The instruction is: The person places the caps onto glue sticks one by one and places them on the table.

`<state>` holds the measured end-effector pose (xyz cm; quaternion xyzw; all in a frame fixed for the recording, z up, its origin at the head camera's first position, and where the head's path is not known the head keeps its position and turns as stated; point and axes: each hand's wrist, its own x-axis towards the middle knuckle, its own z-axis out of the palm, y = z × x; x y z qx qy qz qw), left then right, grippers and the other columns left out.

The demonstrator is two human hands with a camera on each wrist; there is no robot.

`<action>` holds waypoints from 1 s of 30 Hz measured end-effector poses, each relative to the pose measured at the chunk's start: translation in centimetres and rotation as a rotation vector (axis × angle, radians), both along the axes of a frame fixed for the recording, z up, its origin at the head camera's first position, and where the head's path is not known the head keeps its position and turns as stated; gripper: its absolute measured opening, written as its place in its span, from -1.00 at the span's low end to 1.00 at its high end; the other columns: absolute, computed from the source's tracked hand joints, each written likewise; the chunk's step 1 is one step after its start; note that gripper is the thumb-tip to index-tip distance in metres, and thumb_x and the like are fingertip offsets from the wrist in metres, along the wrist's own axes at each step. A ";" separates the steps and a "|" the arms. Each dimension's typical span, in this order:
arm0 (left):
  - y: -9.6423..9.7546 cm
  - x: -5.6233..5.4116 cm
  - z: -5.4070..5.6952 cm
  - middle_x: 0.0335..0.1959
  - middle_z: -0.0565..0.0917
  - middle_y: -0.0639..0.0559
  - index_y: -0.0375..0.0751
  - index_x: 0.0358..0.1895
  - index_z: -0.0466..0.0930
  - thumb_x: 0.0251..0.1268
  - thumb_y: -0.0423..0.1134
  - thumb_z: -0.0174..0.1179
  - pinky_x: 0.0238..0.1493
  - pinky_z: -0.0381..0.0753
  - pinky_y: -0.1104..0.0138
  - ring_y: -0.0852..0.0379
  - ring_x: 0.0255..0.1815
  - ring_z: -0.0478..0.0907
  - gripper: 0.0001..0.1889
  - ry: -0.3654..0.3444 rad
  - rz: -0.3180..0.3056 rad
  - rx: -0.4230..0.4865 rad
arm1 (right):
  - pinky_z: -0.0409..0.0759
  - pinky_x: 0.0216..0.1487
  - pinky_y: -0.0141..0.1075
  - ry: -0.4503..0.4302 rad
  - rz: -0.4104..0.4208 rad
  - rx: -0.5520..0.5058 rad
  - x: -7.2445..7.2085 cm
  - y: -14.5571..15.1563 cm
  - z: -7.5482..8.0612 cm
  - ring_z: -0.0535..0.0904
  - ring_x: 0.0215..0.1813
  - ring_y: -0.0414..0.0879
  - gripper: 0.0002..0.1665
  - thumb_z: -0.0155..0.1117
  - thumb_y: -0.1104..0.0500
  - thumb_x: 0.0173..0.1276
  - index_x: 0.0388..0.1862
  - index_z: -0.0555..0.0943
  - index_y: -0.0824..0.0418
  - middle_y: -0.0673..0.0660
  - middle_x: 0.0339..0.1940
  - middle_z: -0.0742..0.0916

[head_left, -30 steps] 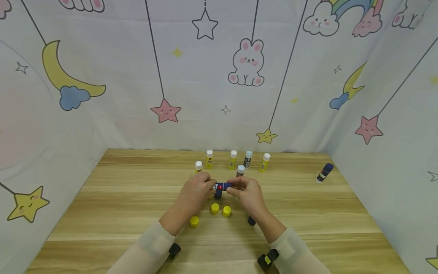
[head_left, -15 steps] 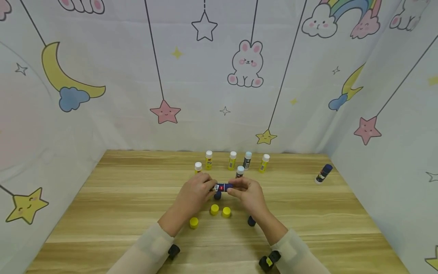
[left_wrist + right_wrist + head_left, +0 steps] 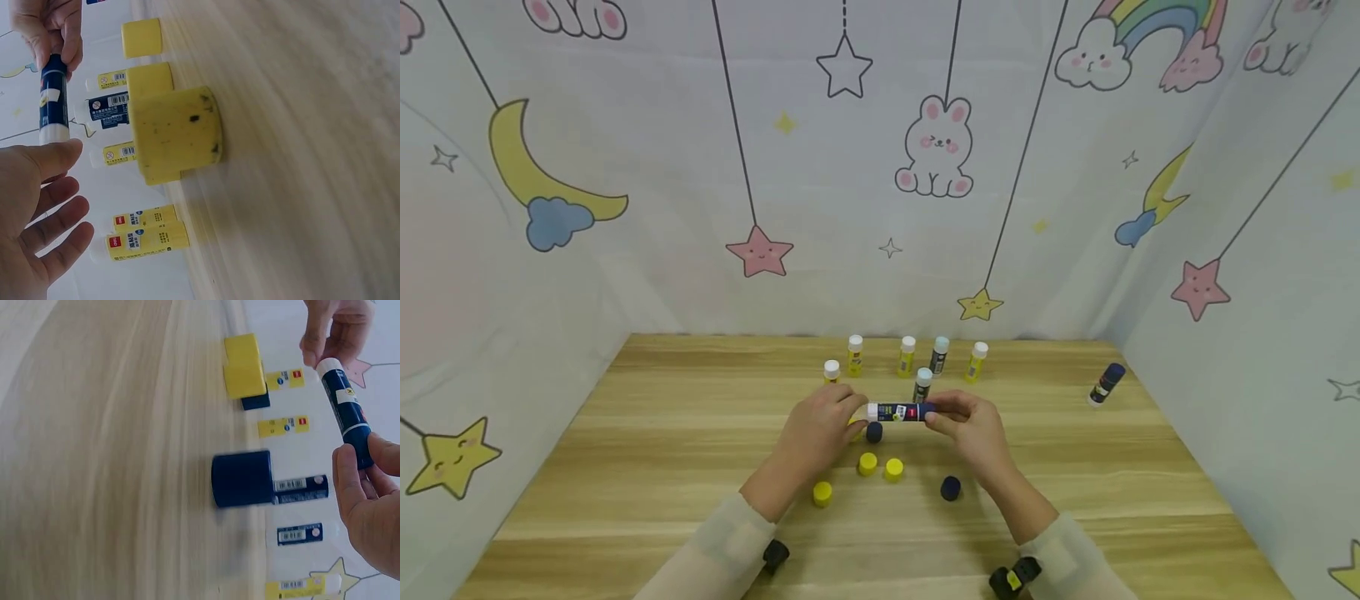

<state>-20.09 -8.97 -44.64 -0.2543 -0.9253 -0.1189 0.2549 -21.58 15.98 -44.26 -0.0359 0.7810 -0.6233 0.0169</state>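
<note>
My right hand (image 3: 976, 429) pinches the dark blue capped end of a glue stick (image 3: 898, 412), which lies level above the table. Its white end points at my left hand (image 3: 820, 429). In the left wrist view, the left thumb (image 3: 59, 156) is right at that white end, and the other fingers spread loosely below it. The right wrist view shows the stick (image 3: 345, 400) between both hands, with right thumb and fingers around the cap. Below the hands lie a dark blue cap (image 3: 874, 432) and several yellow caps (image 3: 868, 464); another dark blue cap (image 3: 951, 488) sits near the right forearm.
Toward the back of the wooden table (image 3: 700, 392) stand several yellow glue sticks (image 3: 855, 357) and two dark ones (image 3: 939, 357) with pale tops. A dark blue glue stick (image 3: 1107, 384) stands alone at the far right. A printed curtain (image 3: 820, 183) encloses the back and sides.
My right hand has moved right with the glue stick, so more of its white end shows beyond my left fingers. The dark blue cap near the right forearm is now fully uncovered.
</note>
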 end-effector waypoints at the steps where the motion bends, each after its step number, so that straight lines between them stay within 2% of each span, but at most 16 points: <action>1: -0.1 0.0 -0.1 -0.19 0.72 0.08 -0.15 -0.08 0.75 0.12 -0.16 0.55 -0.13 0.71 0.35 0.15 -0.18 0.64 -0.69 0.008 0.001 0.000 | 0.72 -0.04 -0.35 -0.003 -0.003 -0.002 0.0 0.3 0.0 0.73 -0.03 0.00 -0.72 0.45 0.34 0.30 0.00 0.72 0.31 0.19 -0.08 0.78; 6: -0.5 0.0 -0.5 -0.18 0.74 0.09 -0.16 -0.09 0.75 0.16 -0.10 0.52 -0.16 0.72 0.36 0.14 -0.18 0.66 -0.69 0.031 0.016 -0.004 | 0.71 -0.06 -0.39 0.014 -0.007 0.055 -0.1 2.8 0.6 0.73 -0.04 -0.05 -0.68 0.43 0.32 0.33 0.05 0.69 0.35 0.21 -0.05 0.77; 9: -0.6 -0.2 -0.6 -0.17 0.75 0.06 -0.17 -0.08 0.75 0.20 -0.04 0.49 -0.15 0.73 0.33 0.12 -0.14 0.68 -0.67 0.026 0.022 0.007 | 0.69 -0.06 -0.40 0.046 -0.011 0.135 -0.4 5.0 1.2 0.72 -0.02 -0.06 -0.67 0.43 0.27 0.35 0.07 0.69 0.34 0.21 -0.04 0.77; 12: -0.7 -0.3 -0.6 -0.11 0.77 0.04 -0.17 -0.01 0.73 0.25 0.01 0.45 -0.09 0.73 0.29 0.08 -0.07 0.69 -0.62 -0.001 0.026 0.037 | 0.68 0.00 -0.32 0.072 -0.024 0.250 -0.7 7.4 2.1 0.71 0.04 -0.02 -0.65 0.41 0.17 0.40 0.11 0.69 0.27 0.19 0.01 0.76; 14: -0.7 -0.4 -0.6 -0.04 0.76 0.03 -0.15 0.06 0.70 0.29 0.05 0.40 -0.02 0.73 0.24 0.06 -0.01 0.69 -0.58 -0.028 0.030 0.062 | 0.67 0.07 -0.18 0.086 -0.035 0.348 -0.9 8.9 3.0 0.68 0.09 0.04 -0.62 0.39 0.09 0.43 0.14 0.68 0.22 0.18 0.05 0.76; 18: -0.5 -0.4 -0.6 0.10 0.73 0.01 -0.13 0.19 0.64 0.36 0.10 0.33 0.13 0.68 0.16 0.00 0.12 0.66 -0.51 -0.109 0.047 0.118 | 0.65 0.05 0.05 0.150 -0.044 0.547 -1.6 11.8 5.0 0.66 0.12 0.17 -0.60 0.32 0.03 0.48 0.19 0.67 0.19 0.23 0.07 0.76; 22: -0.1 -0.3 -0.3 0.15 0.70 -0.02 -0.14 0.23 0.62 0.39 0.11 0.29 0.19 0.64 0.10 -0.03 0.17 0.64 -0.49 -0.189 0.066 0.165 | 0.68 -0.08 0.02 0.231 -0.044 0.691 -2.7 14.1 6.2 0.70 0.02 0.20 -0.64 0.31 0.08 0.49 0.16 0.68 0.22 0.26 0.02 0.77; 25: 0.1 -0.3 -0.1 0.13 0.70 -0.03 -0.14 0.24 0.61 0.39 0.10 0.30 0.16 0.66 0.11 -0.01 0.12 0.66 -0.49 -0.236 0.069 0.208 | 0.67 -0.15 0.00 0.268 -0.044 0.761 -3.5 15.4 6.6 0.72 -0.07 0.17 -0.68 0.33 0.15 0.47 0.12 0.69 0.25 0.28 -0.05 0.79; 30: 0.6 -0.6 -0.2 0.14 0.70 0.00 -0.12 0.26 0.58 0.40 0.08 0.30 0.07 0.68 0.15 0.05 0.03 0.67 -0.50 -0.323 0.067 0.269 | 0.63 -0.11 0.11 0.306 -0.043 0.862 -4.6 17.0 6.6 0.71 -0.12 0.21 -0.73 0.34 0.24 0.43 0.05 0.70 0.32 0.30 -0.16 0.80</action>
